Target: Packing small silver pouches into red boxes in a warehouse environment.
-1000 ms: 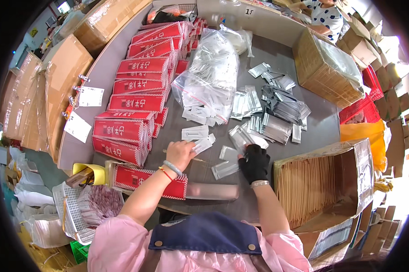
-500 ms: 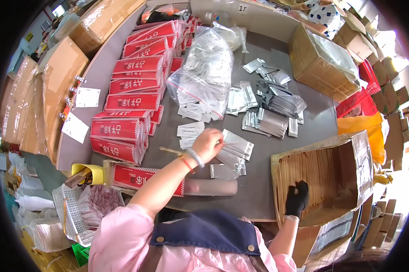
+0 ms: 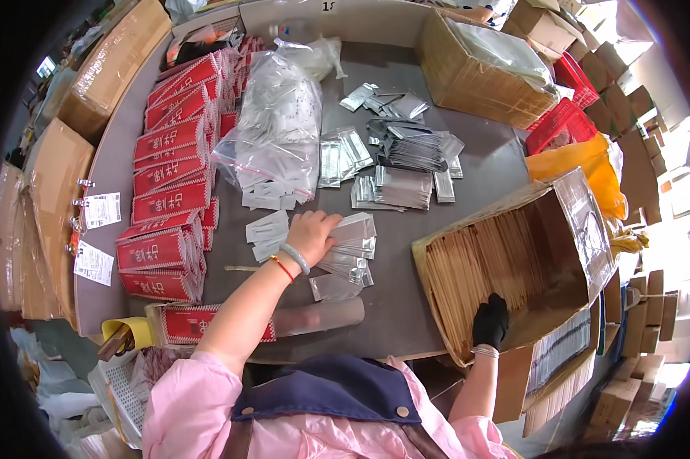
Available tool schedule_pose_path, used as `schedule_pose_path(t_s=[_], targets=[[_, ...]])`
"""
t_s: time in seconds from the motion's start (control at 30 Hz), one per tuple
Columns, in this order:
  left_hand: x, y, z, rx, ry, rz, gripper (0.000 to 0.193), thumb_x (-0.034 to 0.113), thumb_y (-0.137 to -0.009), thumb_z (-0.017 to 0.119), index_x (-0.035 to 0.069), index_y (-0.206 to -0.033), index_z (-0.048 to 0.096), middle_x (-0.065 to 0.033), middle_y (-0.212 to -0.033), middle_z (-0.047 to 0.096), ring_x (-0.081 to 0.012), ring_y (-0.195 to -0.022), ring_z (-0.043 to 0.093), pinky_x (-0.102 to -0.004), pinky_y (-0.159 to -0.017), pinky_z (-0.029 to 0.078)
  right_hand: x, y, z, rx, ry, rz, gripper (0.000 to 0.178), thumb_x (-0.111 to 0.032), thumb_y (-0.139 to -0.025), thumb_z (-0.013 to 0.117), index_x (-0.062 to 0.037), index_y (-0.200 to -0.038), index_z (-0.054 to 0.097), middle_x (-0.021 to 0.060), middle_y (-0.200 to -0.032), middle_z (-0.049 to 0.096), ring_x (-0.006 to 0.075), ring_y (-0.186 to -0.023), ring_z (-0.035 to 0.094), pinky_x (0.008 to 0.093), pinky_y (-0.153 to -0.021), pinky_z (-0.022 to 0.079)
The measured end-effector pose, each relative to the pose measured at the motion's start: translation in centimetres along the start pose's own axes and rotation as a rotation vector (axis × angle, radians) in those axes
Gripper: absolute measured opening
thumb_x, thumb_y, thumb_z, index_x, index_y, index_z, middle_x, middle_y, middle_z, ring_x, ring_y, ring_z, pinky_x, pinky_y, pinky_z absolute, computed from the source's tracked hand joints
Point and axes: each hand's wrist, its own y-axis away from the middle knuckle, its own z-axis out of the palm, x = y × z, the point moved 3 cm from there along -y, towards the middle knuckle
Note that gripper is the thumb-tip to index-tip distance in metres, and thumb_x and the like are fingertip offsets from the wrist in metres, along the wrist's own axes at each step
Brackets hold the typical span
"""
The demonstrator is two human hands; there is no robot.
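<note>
Silvery packets (image 3: 356,232): we see these flat, shiny packets fanned loosely on the counter (image 3: 387,321), before our body, under and just right of our left hand.
Left hand (image 3: 314,239): ours lies bare over their left edge, palm down; the fingers are bent and close together, but we cannot tell whether they pinch a packet.
Left wrist: we wear a grey bangle (image 3: 294,258) and a red cord (image 3: 282,268).
White packets (image 3: 267,231): we have a few just left of that hand, overlapping.
Right hand (image 3: 490,321): ours, in a black glove, is at the near side of the open carton; we cannot tell whether its fingers are apart or clamped on anything.
Tan strips (image 3: 475,264): we see them packed in close rows inside the open carton (image 3: 586,229), which lies with its mouth toward us.
Plastic bag (image 3: 280,99): clear and full of white packets, it lies beyond our left hand.
Silvery heap (image 3: 418,145): we find more packets piled to the right of that bag.
Red packs (image 3: 173,203): we have them stacked in a long row along the left.
Near edge: we see one red pack lying flat beside a clear sleeve (image 3: 322,315).
Far right corner: we see a taped carton (image 3: 467,84).
</note>
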Motion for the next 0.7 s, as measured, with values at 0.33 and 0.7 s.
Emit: schedule_pose_path(t_s=[0.33, 0.7], targets=[[0.5, 4.1, -1.5, 0.177, 0.524, -0.081, 0.028, 0.0, -0.079, 0.065, 0.009, -0.104, 0.073, -0.0115, -0.075, 0.061, -0.0287, -0.066, 0.06, -0.0354, -0.061, 0.049, 0.3, 0.1, 0.3, 0.29, -0.431, 0.066, 0.015, -0.009, -0.098, 0.05, 0.002, -0.102, 0.059, 0.0101, -0.087, 0.059, 0.0175, -0.085, 0.056, 0.0304, -0.076, 0.044], [2.6, 15.7, -3.9, 0.082, 0.154, 0.089, 0.027, 0.002, -0.065, 0.069, 0.014, -0.088, 0.074, -0.0001, -0.088, 0.062, -0.0237, -0.086, 0.056, -0.0384, -0.074, 0.045, -17.1, 2.9, -1.3, -0.36, -0.686, -0.409, 0.02, -0.005, -0.091, 0.059, -0.0072, -0.109, 0.068, 0.0089, -0.078, 0.056, 0.0214, -0.071, 0.057, 0.0311, -0.066, 0.045]])
